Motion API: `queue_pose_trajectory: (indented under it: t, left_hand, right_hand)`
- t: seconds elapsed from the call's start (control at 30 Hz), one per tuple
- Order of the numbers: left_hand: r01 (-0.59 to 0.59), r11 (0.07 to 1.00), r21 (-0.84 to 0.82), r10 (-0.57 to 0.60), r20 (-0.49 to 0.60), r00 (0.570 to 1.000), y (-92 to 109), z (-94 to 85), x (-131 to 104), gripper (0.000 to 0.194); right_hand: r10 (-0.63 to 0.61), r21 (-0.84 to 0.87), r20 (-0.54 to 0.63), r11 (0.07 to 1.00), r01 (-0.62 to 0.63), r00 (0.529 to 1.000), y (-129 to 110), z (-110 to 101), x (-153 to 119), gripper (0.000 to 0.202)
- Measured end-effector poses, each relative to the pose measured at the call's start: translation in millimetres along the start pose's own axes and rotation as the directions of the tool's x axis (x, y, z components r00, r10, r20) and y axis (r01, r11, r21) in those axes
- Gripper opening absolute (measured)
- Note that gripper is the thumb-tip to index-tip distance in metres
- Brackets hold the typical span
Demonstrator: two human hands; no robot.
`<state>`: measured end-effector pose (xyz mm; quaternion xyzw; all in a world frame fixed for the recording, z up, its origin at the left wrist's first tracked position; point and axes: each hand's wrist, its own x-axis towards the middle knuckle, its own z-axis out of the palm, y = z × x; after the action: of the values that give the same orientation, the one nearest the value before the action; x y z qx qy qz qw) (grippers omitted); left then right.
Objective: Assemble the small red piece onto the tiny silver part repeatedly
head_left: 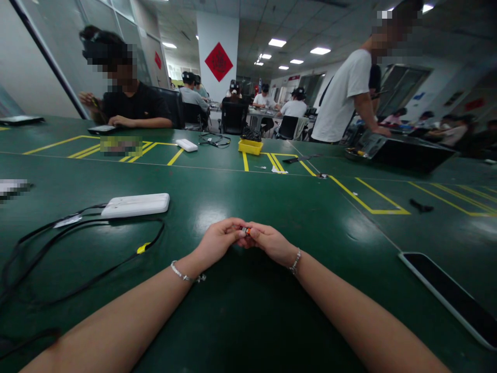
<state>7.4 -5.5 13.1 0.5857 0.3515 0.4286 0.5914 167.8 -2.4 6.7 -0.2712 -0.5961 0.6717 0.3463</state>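
Both hands meet over the green table, their fingertips closed around a small grey-and-orange piece. My left hand pinches its grey side between thumb and fingers. On the orange side, the thumb and fingers of my right hand grip the same piece. The fingers cover much of it, and its exact kind is too small to make out.
A white power bank with looping black cables lies at the left. A phone rests at the right. Farther back are a yellow bin, a white block and a black case. A seated person works across the table.
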Motion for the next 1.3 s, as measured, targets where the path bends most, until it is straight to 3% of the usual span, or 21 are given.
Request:
queue_pose_trajectory:
  t: [0.33,0.5,0.57,0.67,0.77,0.87,0.93,0.97,1.07,1.13,1.23,1.3]
  left_hand:
    - [-0.064,0.992,0.113,0.058,0.051,0.997,0.8,-0.4,-0.9,0.016]
    - [-0.097,0.968,0.232,0.084,0.065,0.994,-0.6,-0.9,-1.5,0.019]
    - [-0.112,0.951,0.289,0.088,0.096,0.991,-2.9,-1.7,-1.0,0.024]
    - [-0.112,0.943,0.314,0.076,0.124,0.989,-8.2,-3.6,1.1,0.034]
    - [-0.085,0.940,0.329,0.053,0.107,0.993,-12.5,-5.3,3.4,0.035]
    - [-0.067,0.927,0.369,0.029,0.109,0.994,-12.5,-5.6,4.1,0.025]
    - [-0.066,0.913,0.402,0.019,0.121,0.992,-10.4,-5.9,3.7,0.020]
    - [-0.069,0.908,0.414,0.019,0.126,0.992,-9.2,-6.3,3.6,0.019]
    - [-0.067,0.907,0.416,0.027,0.101,0.994,-6.3,-8.9,3.8,0.018]
    - [-0.049,0.912,0.408,0.023,0.066,0.998,-5.1,-10.9,4.5,0.019]
    - [-0.032,0.908,0.417,0.014,0.048,0.999,-4.4,-12.4,5.2,0.019]
    - [-0.039,0.907,0.420,0.016,0.057,0.998,-4.4,-12.4,5.3,0.019]
  right_hand:
    - [-0.061,-0.114,-0.012,0.992,0.059,0.998,-2.7,-3.6,-1.0,0.026]
    - [-0.023,-0.142,-0.039,0.990,0.017,0.999,-4.1,-1.8,-0.2,0.027]
    - [-0.012,-0.229,-0.097,0.973,-0.011,0.995,-7.0,-3.5,0.9,0.027]
    - [-0.031,-0.400,-0.276,0.912,-0.085,0.961,-13.6,-16.4,1.2,0.026]
    - [-0.067,-0.603,-0.471,0.752,-0.266,0.879,-21.2,-46.7,-6.1,0.027]
    - [-0.188,-0.757,-0.639,0.321,-0.569,0.746,-28.2,-89.6,-26.1,0.026]
    - [-0.227,-0.667,-0.735,0.069,-0.742,0.639,-32.0,-118.2,-44.0,0.027]
    - [-0.223,-0.592,-0.786,0.004,-0.806,0.577,-33.4,-131.0,-53.0,0.028]
    - [-0.189,-0.389,-0.901,-0.048,-0.920,0.391,-35.1,-159.4,-75.7,0.034]
    - [-0.187,-0.310,-0.931,-0.051,-0.949,0.314,-34.2,-169.6,-85.9,0.036]
    - [-0.208,-0.268,-0.939,-0.051,-0.962,0.273,-31.4,-175.0,-94.6,0.035]
    - [-0.229,-0.282,-0.931,-0.037,-0.959,0.283,-30.2,-174.6,-96.8,0.035]
